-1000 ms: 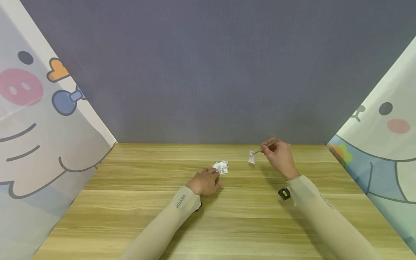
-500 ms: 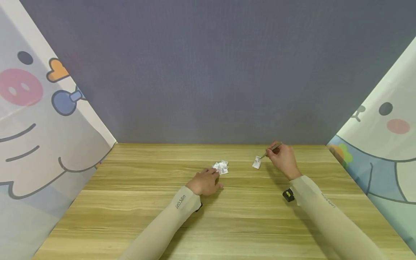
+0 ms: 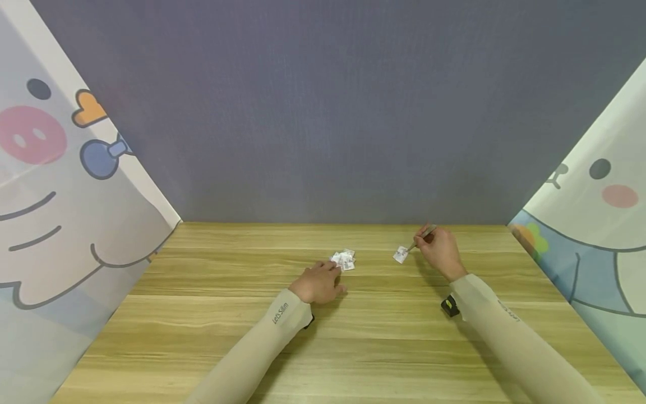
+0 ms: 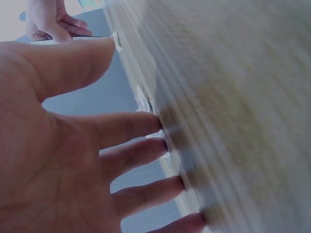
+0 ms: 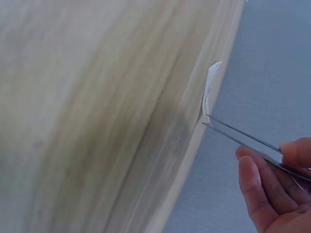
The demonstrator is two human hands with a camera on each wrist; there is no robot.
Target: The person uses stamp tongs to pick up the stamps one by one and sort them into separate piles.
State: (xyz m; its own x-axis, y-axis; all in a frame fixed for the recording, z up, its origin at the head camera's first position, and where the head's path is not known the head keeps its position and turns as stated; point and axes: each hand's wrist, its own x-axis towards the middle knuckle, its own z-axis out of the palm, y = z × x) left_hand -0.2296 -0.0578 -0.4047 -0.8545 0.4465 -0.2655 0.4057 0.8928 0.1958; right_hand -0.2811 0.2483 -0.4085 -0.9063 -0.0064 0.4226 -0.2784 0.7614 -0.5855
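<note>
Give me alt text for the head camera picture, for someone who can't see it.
A person's right hand holds metal tweezers whose tips pinch a small white packet at a wooden table. The left hand rests on the table, fingertips at a little pile of white packets. Cartoon-printed curtains hang at both sides.
</note>
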